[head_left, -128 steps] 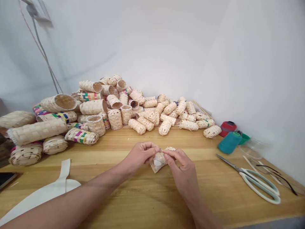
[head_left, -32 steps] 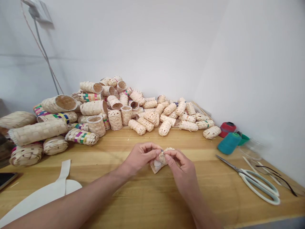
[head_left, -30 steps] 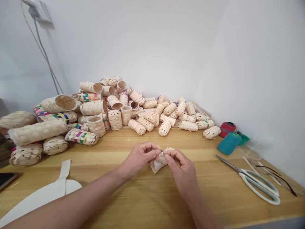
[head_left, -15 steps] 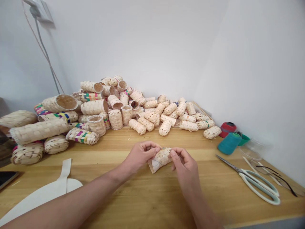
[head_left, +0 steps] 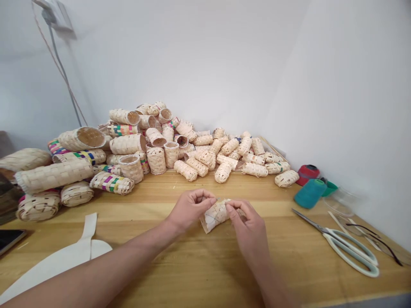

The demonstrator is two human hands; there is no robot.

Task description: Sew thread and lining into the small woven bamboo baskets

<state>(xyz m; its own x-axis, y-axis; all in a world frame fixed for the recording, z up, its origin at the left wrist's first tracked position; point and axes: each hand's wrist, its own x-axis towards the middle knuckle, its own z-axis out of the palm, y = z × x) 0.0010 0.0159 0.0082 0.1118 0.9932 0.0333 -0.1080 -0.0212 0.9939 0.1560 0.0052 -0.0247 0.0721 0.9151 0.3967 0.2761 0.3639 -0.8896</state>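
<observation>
A small woven-strip basket [head_left: 215,216], pale and tube-shaped, lies tilted on the table between my hands, its open end toward the lower left. A thin dark thread [head_left: 210,218] crosses its side. My left hand [head_left: 192,209] is closed in a pinch at the basket's upper left edge, thumb against forefinger. At the upper right my right hand [head_left: 248,226] also pinches, its fingertips close to the weave and covering the far end. Whatever lies between the fingertips of either hand is too small to make out.
A pile of similar woven baskets [head_left: 157,160] stands along the wall. At right are a teal thread spool [head_left: 310,193], a red spool [head_left: 307,174], scissors [head_left: 348,246] and eyeglasses [head_left: 375,237]. White sheet material [head_left: 61,265] and a phone [head_left: 11,239] lie at left.
My right hand has moved slightly left, closer over the basket's upper edge. The left hand and the basket have stayed nearly in place.
</observation>
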